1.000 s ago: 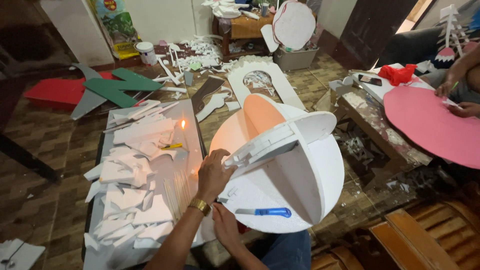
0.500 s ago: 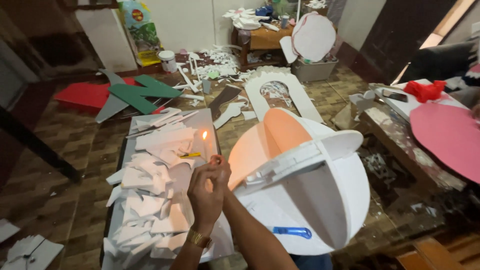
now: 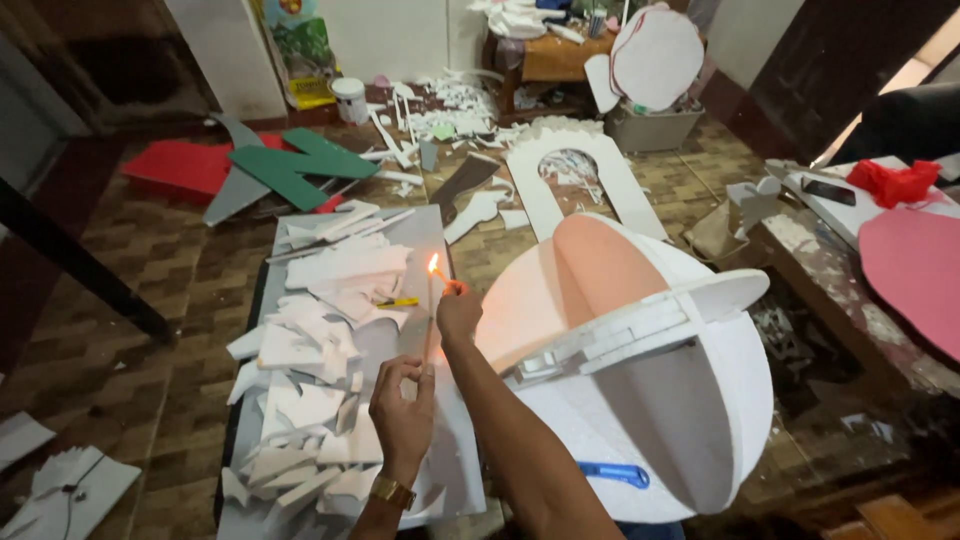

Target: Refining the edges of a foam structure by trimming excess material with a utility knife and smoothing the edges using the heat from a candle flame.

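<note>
Left hand [image 3: 403,412] pinches the candle [image 3: 430,325] near its base, upright, so the wick stays clear of the scraps [image 3: 320,330]. Right hand [image 3: 459,312], fingers closed on a lit match at the tip [image 3: 434,266], beside the foam sphere [image 3: 640,370].

1. Left of the hands, foam offcuts [image 3: 320,370] crowd the white board [image 3: 455,470] — only a bare strip stays free along its right edge.
2. Right, the foam sphere [image 3: 640,380] blocks passage, just beside the right hand [image 3: 458,312].
3. Farther off, scraps and a green cutout [image 3: 300,165] litter the floor — tiled gaps remain between them.
</note>
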